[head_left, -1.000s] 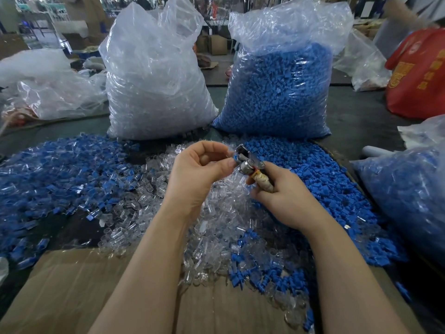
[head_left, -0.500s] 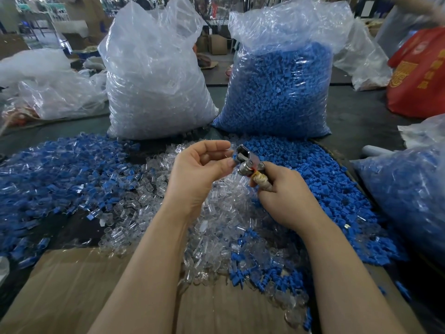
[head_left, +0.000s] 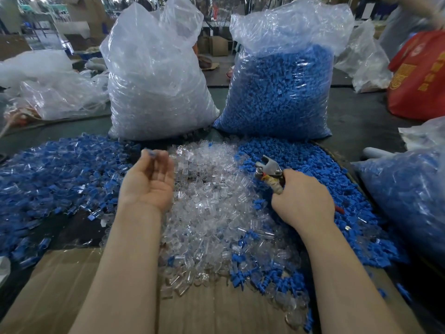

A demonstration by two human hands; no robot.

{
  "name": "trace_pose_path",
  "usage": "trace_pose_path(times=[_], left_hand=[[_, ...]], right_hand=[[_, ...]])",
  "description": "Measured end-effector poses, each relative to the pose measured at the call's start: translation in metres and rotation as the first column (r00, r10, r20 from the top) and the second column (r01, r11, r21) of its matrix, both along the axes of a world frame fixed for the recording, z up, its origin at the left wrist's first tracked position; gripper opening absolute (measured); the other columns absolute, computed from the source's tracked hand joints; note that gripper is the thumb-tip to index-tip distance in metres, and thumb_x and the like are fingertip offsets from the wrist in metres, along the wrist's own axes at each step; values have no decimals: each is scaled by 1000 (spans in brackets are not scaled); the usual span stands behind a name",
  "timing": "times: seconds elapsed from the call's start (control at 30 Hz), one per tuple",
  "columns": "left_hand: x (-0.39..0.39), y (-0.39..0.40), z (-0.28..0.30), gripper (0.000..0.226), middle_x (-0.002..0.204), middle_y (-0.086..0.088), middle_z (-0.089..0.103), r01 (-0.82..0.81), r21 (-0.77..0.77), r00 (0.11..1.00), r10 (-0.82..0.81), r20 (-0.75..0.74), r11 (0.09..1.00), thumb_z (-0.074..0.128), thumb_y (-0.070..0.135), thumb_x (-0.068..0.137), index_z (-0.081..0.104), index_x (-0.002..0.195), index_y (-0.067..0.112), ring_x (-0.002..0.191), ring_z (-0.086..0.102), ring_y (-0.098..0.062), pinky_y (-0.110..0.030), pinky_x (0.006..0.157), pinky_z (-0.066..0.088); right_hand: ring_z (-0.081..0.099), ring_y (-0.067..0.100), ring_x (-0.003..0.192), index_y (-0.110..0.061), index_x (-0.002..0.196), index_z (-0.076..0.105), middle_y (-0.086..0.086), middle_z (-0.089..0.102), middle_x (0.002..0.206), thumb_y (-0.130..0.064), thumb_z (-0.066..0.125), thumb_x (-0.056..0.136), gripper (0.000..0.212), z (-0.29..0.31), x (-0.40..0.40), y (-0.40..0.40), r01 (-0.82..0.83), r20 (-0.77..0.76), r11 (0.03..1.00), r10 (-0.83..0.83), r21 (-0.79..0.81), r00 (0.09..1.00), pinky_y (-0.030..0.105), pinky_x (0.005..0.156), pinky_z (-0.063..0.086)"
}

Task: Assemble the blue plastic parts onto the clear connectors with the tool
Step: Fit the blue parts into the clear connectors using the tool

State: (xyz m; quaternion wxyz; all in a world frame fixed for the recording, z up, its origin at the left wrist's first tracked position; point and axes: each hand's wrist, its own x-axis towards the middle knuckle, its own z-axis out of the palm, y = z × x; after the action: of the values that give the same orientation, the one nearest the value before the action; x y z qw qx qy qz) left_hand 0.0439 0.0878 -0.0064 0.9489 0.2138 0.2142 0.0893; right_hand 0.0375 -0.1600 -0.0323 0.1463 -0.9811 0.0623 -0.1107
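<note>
Two hands work above the heaps. The left hand (head_left: 147, 182) is palm up with its fingers loosely curled and blurred; a small blue piece (head_left: 151, 153) shows at the fingertips, and whether it is pinched or loose I cannot tell. The right hand (head_left: 302, 201) has its fingers wrapped tight round the taped handle of the metal tool (head_left: 268, 171), whose head points up and left, over the edge of the loose blue parts (head_left: 313, 162). Between the hands lies the pile of clear connectors (head_left: 212, 203), spilling onto the cardboard sheet (head_left: 60, 285) near the person. To the left spreads a heap of assembled blue-and-clear pieces (head_left: 55, 174). Behind the piles stand a bag of clear connectors (head_left: 156, 92) and a bag of blue parts (head_left: 281, 92), side by side and touching at the base. A further bag of blue-and-clear pieces (head_left: 409, 196) sits at the right edge, with a red bag (head_left: 421, 78) beyond it.
</note>
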Motion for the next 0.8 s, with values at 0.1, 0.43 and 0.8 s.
trace_pose_path(times=[0.1, 0.43, 0.8], left_hand=[[0, 17, -3, 17, 63, -4, 70, -176, -164, 984, 169, -56, 971, 55, 19, 99, 62, 88, 7, 56, 70, -10, -25, 69, 61], [-2, 22, -3, 23, 87, -1, 74, 33, 268, 999, -30, -16, 963, 64, 27, 92, 66, 105, 9, 71, 71, -10, -22, 64, 57], [-5, -37, -10, 23, 98, 10, 64, 353, 823, 874, -158, -460, -445, 67, 21, 91, 69, 113, 26, 80, 64, -7, -16, 63, 48]], right_hand=[[38, 15, 54, -22, 72, 37, -2, 45, 67, -25, 57, 85, 24, -2, 1, 0, 82, -7, 995, -82, -54, 997, 27, 46, 21], [35, 15, 55, -23, 75, 37, -3, 39, 72, -27, 61, 85, 26, -3, 1, -1, 124, -110, 990, -130, -59, 985, 29, 50, 26], [34, 14, 54, -22, 73, 38, -3, 40, 68, -29, 58, 87, 25, -3, 0, 1, 139, -86, 989, -142, -47, 986, 28, 48, 22]])
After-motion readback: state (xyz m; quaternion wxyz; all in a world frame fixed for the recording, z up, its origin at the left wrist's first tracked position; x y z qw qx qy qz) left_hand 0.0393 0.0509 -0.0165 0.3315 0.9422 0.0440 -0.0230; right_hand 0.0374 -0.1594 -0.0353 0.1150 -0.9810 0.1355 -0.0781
